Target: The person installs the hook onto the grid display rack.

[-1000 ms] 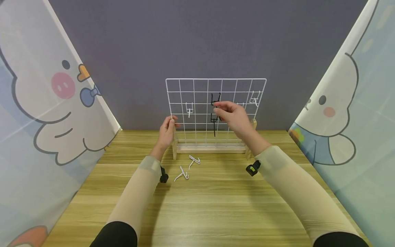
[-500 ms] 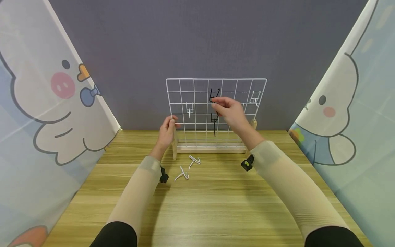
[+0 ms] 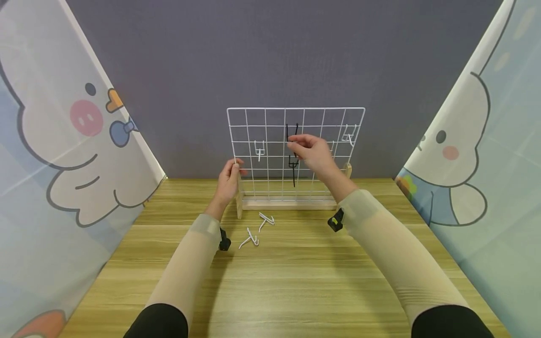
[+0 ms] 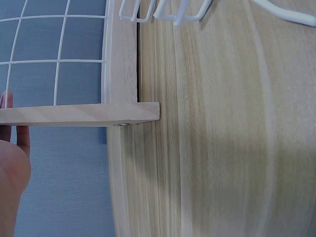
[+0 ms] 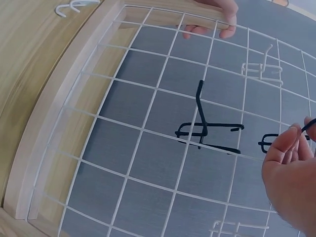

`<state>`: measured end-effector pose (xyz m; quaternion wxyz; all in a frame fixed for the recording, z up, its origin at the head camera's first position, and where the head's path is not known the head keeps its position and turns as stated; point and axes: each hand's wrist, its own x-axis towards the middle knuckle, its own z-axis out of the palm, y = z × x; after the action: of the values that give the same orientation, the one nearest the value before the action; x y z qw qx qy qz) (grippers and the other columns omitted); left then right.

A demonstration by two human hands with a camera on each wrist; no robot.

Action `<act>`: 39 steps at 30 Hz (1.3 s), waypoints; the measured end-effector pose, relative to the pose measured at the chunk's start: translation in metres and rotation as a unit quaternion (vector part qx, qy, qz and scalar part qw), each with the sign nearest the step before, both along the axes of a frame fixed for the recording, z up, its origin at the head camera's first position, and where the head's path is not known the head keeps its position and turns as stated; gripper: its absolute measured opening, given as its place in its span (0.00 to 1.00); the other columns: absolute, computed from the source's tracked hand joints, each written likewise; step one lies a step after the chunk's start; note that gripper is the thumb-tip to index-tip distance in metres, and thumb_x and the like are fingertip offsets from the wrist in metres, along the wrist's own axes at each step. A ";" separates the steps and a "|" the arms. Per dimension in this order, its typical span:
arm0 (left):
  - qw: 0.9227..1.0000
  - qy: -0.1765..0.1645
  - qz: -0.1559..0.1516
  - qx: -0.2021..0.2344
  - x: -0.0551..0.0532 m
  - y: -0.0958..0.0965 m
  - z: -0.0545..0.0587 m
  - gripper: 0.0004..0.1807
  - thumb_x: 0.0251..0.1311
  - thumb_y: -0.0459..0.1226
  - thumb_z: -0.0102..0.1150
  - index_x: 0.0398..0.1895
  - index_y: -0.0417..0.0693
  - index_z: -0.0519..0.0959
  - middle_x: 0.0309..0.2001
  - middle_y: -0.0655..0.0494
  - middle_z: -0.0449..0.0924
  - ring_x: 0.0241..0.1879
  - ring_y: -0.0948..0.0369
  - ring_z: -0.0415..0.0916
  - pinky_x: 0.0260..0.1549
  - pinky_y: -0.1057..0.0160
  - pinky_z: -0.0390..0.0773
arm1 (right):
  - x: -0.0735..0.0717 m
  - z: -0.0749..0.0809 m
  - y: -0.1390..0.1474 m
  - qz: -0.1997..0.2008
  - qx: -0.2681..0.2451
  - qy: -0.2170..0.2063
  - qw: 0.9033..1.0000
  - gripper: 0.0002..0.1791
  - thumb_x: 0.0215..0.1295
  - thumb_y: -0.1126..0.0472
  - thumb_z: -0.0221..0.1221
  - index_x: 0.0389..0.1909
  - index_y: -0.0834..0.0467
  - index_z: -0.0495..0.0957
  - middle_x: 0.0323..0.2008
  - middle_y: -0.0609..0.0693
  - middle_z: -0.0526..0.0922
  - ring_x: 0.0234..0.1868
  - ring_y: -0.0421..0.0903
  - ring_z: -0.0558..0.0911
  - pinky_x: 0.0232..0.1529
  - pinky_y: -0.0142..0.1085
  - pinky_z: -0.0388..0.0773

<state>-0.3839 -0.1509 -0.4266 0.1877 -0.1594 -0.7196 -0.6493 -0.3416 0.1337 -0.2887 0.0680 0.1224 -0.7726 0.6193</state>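
A white wire grid (image 3: 274, 141) stands upright on a wooden stand. My left hand (image 3: 228, 182) grips the stand's left wooden upright (image 4: 74, 114), with fingers on both sides of it in the left wrist view. In front of the grid's upper middle, my right hand (image 3: 318, 157) pinches a black hook (image 5: 310, 125) between thumb and fingers. That hook's two prongs point up at the grid; whether they catch a wire I cannot tell. Just below, a second black hook (image 3: 293, 172) hangs on the grid.
White hooks hang on the grid at left (image 3: 259, 151) and upper right (image 3: 348, 137); a third (image 5: 239, 227) is partly behind my right hand in the head view. Two loose white hooks (image 3: 265, 219) lie on the wooden table (image 3: 287, 281). A grey wall (image 3: 296, 56) stands behind.
My right hand, with the black hook, has moved a little up and to the left, with a slight drop of the prongs at the end. The left hand stays still.
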 end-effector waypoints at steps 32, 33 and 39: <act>1.000 -0.006 0.005 0.000 -0.003 -0.001 0.000 0.18 0.90 0.40 0.42 0.64 0.36 0.76 0.52 0.19 0.83 0.58 0.27 0.83 0.58 0.63 0.76 | 0.008 -0.005 0.006 0.023 0.010 0.000 1.000 0.24 0.79 0.56 0.67 0.72 0.53 0.81 0.48 0.50 0.88 0.41 0.42 0.83 0.44 0.32 0.83; 1.000 -0.006 0.004 0.002 -0.003 -0.001 0.000 0.18 0.90 0.40 0.42 0.64 0.36 0.76 0.52 0.19 0.82 0.58 0.27 0.83 0.59 0.61 0.77 | 0.009 -0.005 0.006 0.023 0.012 0.000 1.000 0.24 0.79 0.56 0.67 0.72 0.53 0.81 0.46 0.49 0.88 0.41 0.42 0.83 0.44 0.32 0.83; 1.000 -0.004 0.011 0.003 -0.002 0.000 -0.002 0.17 0.90 0.39 0.43 0.63 0.36 0.76 0.50 0.25 0.85 0.57 0.33 0.86 0.66 0.44 0.77 | 0.016 -0.007 0.009 0.027 0.019 -0.005 0.999 0.26 0.80 0.55 0.66 0.74 0.55 0.78 0.47 0.50 0.87 0.43 0.44 0.84 0.49 0.35 0.86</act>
<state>-0.3860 -0.1511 -0.4282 0.1923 -0.1484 -0.7199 -0.6502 -0.3252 0.1429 -0.2959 0.0449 0.1416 -0.7812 0.6064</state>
